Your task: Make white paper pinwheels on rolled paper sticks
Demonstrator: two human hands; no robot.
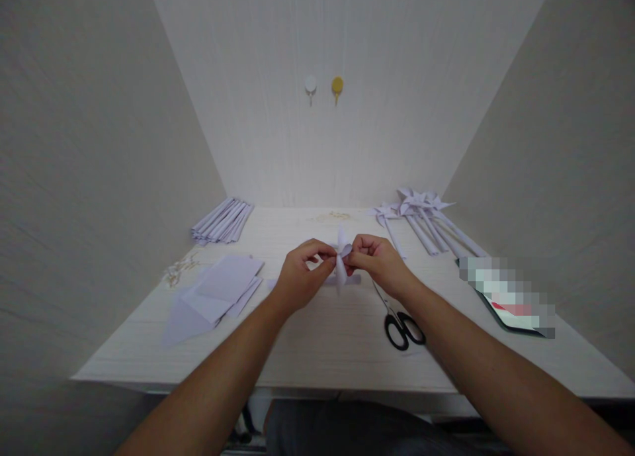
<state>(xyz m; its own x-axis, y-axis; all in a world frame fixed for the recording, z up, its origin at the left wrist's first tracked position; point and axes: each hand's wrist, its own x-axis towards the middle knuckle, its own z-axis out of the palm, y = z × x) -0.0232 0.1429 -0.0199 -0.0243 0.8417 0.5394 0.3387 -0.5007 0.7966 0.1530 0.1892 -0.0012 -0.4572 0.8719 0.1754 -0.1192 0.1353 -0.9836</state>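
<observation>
Between my two hands, a little above the table, a white paper pinwheel is held edge-on, its blades curling up and down. My left hand pinches it at the centre from the left. From the other side, the fingertips of my right hand are closed on it by a curled blade. Whether a pin passes through the middle is too small to tell. Under the hands lies a pale paper strip or stick, partly covered. Black-handled scissors lie by my right forearm, their blades partly hidden.
Rolled paper sticks are stacked at the back left. Nearer are a small tangled heap and paper sheets. Several pinwheels on sticks lie back right, beside a blurred tablet-like device. Walls enclose the table.
</observation>
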